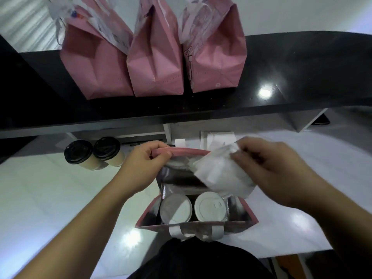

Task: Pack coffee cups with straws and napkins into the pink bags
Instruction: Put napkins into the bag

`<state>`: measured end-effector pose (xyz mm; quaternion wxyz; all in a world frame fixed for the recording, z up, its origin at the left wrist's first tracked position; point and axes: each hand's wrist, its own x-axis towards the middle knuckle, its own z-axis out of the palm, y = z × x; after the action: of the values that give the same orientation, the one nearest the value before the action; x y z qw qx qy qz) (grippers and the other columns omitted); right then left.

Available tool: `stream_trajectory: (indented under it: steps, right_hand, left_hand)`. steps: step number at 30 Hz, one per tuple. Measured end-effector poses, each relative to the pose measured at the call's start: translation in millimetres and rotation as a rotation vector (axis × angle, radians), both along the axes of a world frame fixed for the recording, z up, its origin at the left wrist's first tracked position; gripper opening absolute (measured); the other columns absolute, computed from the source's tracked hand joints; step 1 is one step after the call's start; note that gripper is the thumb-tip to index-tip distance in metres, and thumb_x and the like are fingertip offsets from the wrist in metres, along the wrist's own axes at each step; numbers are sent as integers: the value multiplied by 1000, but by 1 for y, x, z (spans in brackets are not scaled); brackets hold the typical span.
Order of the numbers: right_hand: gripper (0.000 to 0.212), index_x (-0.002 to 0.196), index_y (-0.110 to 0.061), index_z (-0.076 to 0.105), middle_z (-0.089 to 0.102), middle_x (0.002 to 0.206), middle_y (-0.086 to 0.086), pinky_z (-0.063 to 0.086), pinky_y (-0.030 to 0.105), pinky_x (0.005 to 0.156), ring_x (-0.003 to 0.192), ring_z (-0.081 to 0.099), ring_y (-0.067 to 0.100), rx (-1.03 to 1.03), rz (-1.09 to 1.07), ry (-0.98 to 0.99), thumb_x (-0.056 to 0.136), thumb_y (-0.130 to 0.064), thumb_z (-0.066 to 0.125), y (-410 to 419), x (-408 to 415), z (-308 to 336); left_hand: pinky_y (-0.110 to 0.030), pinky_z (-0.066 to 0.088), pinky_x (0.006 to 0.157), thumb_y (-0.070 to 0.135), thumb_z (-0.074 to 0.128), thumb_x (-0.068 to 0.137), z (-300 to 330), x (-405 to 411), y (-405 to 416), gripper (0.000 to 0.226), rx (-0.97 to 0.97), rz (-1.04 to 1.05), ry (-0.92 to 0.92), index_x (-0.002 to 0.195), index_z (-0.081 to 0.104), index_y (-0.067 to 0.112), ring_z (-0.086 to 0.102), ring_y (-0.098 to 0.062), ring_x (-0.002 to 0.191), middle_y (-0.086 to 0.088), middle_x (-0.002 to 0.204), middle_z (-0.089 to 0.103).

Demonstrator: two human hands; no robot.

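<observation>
Centre of the frame: the open pink bag with the silver foil lining (244,208) sits on the white worktop (40,188), and the left hand (141,166) has its grip pinched shut on the far rim, pulling the mouth wide, presumably so the load can drop in freely. The right hand (267,168) has its grip clamped on a crumpled bundle of white paper napkins (219,174), held right over the opening. Below it, two white-lidded cups (192,208) already stand side by side in the bag's near end. Left of centre, two black-lidded cups of pale milky coffee (93,156) wait on the worktop. Along the top, three closed pink bags (155,57) line the black shelf (302,77). Whether straws sit inside the bundle I can't tell; the napkins cover the bag's far end, and motion blur softens the right hand.
</observation>
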<state>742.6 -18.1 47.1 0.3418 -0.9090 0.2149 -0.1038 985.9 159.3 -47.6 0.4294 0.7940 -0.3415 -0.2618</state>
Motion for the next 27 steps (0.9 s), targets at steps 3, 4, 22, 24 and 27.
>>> stream_trajectory:
  steps: [3,4,22,24,27]
  right_hand:
    - [20,100,-37,57,64,81,-16,44,23,57,73,61,5,-306,269,235,103,-47,40,24,22,-19]
    - [18,108,-34,59,67,87,-10,48,31,58,75,63,13,-394,309,274,105,-42,43,31,29,-29]
    - [32,120,-22,70,72,119,2,51,39,92,110,62,24,-151,483,626,106,-38,47,73,50,-68]
    - [31,123,-27,68,71,120,-6,53,38,90,108,63,15,-134,403,498,105,-39,46,66,36,-55]
    - [25,111,-35,68,69,104,-19,54,26,78,93,61,4,-179,250,290,101,-44,47,53,6,-36]
  left_hand:
    - [-48,59,70,51,61,90,2,-1,-2,20,8,15,-11,99,75,41,70,-26,79,2,80,75]
    - [-45,57,66,47,62,92,2,-1,-2,16,6,17,-18,98,75,42,69,-25,78,2,79,75]
    - [-10,50,54,36,64,100,5,-8,6,14,-18,-10,-30,91,73,42,67,-8,74,7,80,74]
    - [-12,51,55,31,64,100,5,-9,7,17,-27,-13,15,91,74,41,68,-10,75,6,83,75]
    - [-11,49,58,32,63,92,8,-13,8,16,-50,-21,120,90,77,40,68,-2,78,11,87,76]
